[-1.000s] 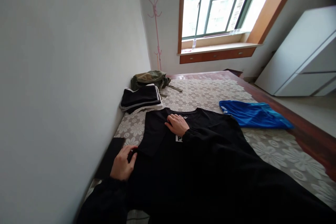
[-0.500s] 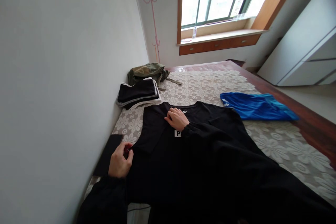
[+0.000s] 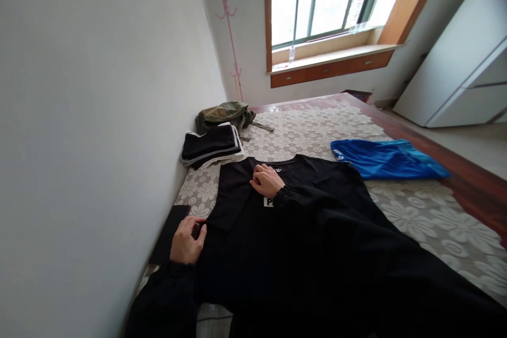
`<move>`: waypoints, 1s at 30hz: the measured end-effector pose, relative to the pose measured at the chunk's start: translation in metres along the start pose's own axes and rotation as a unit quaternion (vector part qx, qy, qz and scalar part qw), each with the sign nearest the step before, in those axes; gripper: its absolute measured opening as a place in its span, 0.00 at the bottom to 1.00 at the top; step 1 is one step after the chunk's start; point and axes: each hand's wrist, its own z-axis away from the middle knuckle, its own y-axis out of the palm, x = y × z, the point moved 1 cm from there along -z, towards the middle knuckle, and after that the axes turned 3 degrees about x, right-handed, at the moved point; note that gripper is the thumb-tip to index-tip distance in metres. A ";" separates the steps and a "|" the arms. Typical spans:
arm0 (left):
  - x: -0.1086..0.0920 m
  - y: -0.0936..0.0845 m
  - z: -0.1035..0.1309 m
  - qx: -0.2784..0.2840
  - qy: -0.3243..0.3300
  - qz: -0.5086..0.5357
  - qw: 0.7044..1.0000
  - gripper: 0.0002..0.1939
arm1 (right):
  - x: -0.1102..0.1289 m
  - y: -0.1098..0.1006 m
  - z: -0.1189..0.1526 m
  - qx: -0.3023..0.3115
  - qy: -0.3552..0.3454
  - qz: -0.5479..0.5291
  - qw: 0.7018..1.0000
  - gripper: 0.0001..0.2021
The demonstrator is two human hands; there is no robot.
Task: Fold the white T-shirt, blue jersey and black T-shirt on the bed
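Observation:
A black T-shirt (image 3: 232, 198) lies spread out in front of me, its neckline facing the far side. On its chest is a white label with black letters, partly covered by my right sleeve. My left hand (image 3: 187, 240) pinches the edge of the shirt's left sleeve between thumb and fingers. Across the shirt reaches my right arm, and my right hand (image 3: 268, 180) is closed on the fabric just below the left side of the collar. Dark sleeves of mine blend with the shirt, so its lower part is hard to make out.
A floral cover (image 3: 309, 127) lies beneath the shirt. Folded black and white clothes (image 3: 209, 145) and a green backpack (image 3: 224, 114) sit by the left wall. A dark flat object (image 3: 170, 235) is beside my left hand. Folded blue clothing (image 3: 388, 159) lies right, near the reddish wooden edge (image 3: 467, 198).
The view has shifted slightly, and my left hand appears a little further right, still at the sleeve edge. My right hand keeps its place on the shirt.

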 end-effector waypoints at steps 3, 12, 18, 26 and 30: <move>0.000 0.000 -0.001 0.000 -0.013 0.001 1.000 0.12 | -0.001 0.000 0.001 -0.003 -0.002 -0.012 1.000 0.15; -0.004 -0.004 -0.005 0.000 -0.020 -0.021 1.000 0.13 | -0.002 -0.001 -0.001 0.008 0.007 -0.023 1.000 0.13; -0.004 -0.006 -0.005 0.043 0.003 0.006 0.999 0.14 | 0.019 -0.023 0.019 0.049 0.026 0.005 0.998 0.18; 0.008 -0.004 -0.008 0.030 -0.015 -0.019 0.999 0.15 | 0.015 -0.124 0.208 0.027 0.002 -0.028 0.999 0.16; 0.008 -0.005 -0.009 0.026 -0.013 -0.011 1.000 0.14 | -0.064 -0.164 0.325 -0.159 0.287 -0.043 0.944 0.13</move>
